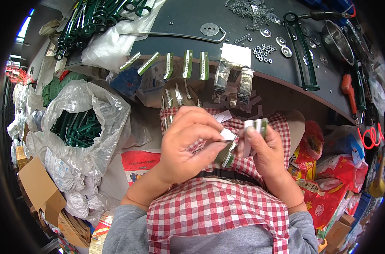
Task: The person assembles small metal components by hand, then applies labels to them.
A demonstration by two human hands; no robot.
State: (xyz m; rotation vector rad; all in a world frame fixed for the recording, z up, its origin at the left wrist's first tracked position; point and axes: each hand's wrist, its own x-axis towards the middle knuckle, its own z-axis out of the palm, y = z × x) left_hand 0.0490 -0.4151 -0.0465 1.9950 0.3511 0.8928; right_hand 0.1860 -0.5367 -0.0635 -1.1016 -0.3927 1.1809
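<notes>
My left hand [188, 142] and my right hand [262, 148] meet over my lap, above a red-and-white checked apron [213, 207]. Between them they hold a small green-and-white label strip [228, 150] with a white backing paper [227, 134] peeling off it. My left thumb and fingers pinch the strip's left end. My right hand grips its right end, where a folded piece of label [256, 125] sticks up above the fingers. Several more green-and-white label strips [187, 64] hang off the dark table's edge [281, 76] just beyond my hands.
Springs [251, 10], washers [264, 51] and metal discs [209, 28] lie on the table, with a green metal tool [302, 55] and a steel pot [338, 40] at right. A clear bag of green metal parts [78, 127] stands at left, cardboard [38, 186] below it, colourful bags [327, 169] at right.
</notes>
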